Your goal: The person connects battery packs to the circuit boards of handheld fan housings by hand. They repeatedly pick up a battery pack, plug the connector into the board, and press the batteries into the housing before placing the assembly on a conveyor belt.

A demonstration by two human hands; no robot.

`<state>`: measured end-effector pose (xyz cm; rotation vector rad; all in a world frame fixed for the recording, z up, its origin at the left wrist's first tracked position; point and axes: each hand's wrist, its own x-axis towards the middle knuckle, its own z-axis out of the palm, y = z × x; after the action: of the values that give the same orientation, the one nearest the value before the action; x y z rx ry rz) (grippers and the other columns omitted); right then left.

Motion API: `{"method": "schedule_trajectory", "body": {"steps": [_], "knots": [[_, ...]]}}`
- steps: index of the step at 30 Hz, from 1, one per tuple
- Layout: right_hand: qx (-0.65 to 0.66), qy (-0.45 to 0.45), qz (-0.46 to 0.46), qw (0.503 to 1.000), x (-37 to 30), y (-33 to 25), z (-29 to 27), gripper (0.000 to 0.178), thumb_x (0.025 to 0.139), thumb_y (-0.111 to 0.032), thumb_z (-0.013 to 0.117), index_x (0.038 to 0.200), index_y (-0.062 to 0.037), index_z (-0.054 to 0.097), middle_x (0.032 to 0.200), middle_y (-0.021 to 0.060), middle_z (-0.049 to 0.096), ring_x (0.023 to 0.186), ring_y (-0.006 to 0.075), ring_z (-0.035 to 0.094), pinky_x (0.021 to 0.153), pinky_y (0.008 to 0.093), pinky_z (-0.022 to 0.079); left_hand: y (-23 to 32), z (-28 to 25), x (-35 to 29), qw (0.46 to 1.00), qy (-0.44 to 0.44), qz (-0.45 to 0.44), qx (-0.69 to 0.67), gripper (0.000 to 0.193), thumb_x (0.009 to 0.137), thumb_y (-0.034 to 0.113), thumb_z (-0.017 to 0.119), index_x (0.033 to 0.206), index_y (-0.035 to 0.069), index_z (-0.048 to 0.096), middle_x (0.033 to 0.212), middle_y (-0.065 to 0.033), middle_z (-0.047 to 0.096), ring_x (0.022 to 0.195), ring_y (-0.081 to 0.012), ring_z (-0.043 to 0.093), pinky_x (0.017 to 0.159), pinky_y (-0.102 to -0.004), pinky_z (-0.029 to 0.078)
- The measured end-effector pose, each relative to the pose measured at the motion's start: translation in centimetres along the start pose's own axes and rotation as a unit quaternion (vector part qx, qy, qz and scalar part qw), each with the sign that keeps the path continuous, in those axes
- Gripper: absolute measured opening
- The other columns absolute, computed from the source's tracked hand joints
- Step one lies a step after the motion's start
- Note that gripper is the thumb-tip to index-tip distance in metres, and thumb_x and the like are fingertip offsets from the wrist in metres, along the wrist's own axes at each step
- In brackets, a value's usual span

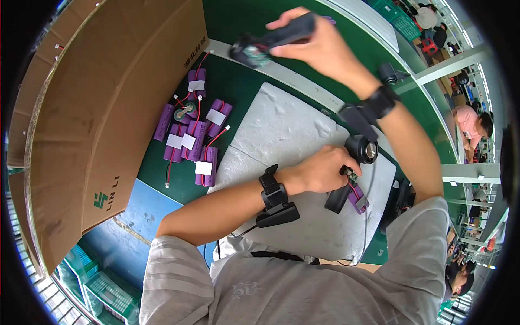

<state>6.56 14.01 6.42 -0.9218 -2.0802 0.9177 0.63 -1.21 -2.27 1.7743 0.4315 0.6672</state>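
Over the white foam sheet (254, 130), my left hand (325, 169) is closed, fingertips pinching a black handheld device. The device's round head (361, 149) has a silver centre, and its black handle (338, 198) points towards me. Beside that handle lies a purple battery pack (358, 199) with red wires running up to the fingers. Raised beyond the foam, my right hand (319, 49) is closed around the black handle of a second device (290, 31). Its other end is blurred by motion, showing a green circuit board (257, 55).
Several purple battery packs (196, 138) with white labels and red leads lie left of the foam. A tall cardboard box (119, 108) flanks them. Another black round-headed device (388, 73) rests at the far right. People work at benches beyond the right side.
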Motion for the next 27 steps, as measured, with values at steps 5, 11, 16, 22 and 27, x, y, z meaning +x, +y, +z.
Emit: {"method": "schedule_trajectory", "body": {"steps": [5,11,16,22,27], "knots": [[-0.181,-0.130,0.053,0.973,1.0,0.4,3.3,0.022,0.081,0.000,0.069,0.101,-0.0053,0.061,0.109,0.0092,0.067,0.092,0.0138,0.065,0.078,0.0309,0.053,-0.1,0.2,-0.4,1.000,-0.007,0.002,-0.006,0.033,0.070,-0.002,0.061,0.100,0.007,0.073,0.089,-0.0129,0.064,0.076,-0.0255,0.062,0.073,-0.0367,0.051],[-0.391,-0.137,-0.224,0.882,-1.0,2.2,1.8,0.034,0.073,0.006,0.061,0.104,-0.0065,0.063,0.108,0.0075,0.065,0.089,0.0269,0.063,0.076,0.0358,0.053,-0.1,0.3,-0.4,1.000,-0.008,0.003,0.020,0.033,0.071,-0.002,0.061,0.101,0.007,0.072,0.090,-0.0123,0.065,0.076,-0.0247,0.062,0.074,-0.0362,0.052],[-0.403,-0.189,-0.232,0.865,-2.5,2.3,2.6,0.040,0.074,0.003,0.059,0.111,-0.0087,0.063,0.107,0.0082,0.063,0.093,0.0310,0.061,0.079,0.0378,0.053,-0.1,-0.1,-0.4,1.000,-0.017,0.008,0.019,0.033,0.072,-0.002,0.063,0.102,0.009,0.072,0.092,-0.0117,0.065,0.077,-0.0242,0.062,0.074,-0.0352,0.052],[-0.432,-0.019,-0.014,0.901,-2.4,3.0,-7.7,0.027,0.087,-0.011,0.063,0.114,-0.0096,0.064,0.110,0.0103,0.064,0.099,0.0310,0.062,0.084,0.0373,0.053,0.4,-0.7,-0.4,1.000,-0.020,-0.009,0.009,0.034,0.072,-0.002,0.065,0.103,0.011,0.072,0.093,-0.0112,0.065,0.077,-0.0241,0.062,0.074,-0.0348,0.052],[-0.532,0.085,0.315,0.781,-11.3,14.0,-21.8,0.079,0.075,-0.039,0.072,0.143,-0.0161,0.040,0.149,0.0192,0.037,0.126,0.0372,0.050,0.104,0.0455,0.041,-0.1,0.0,-0.5,1.000,-0.011,-0.009,0.013,0.033,0.072,-0.002,0.064,0.101,0.010,0.073,0.091,-0.0113,0.065,0.076,-0.0237,0.062,0.073,-0.0349,0.052]]}}
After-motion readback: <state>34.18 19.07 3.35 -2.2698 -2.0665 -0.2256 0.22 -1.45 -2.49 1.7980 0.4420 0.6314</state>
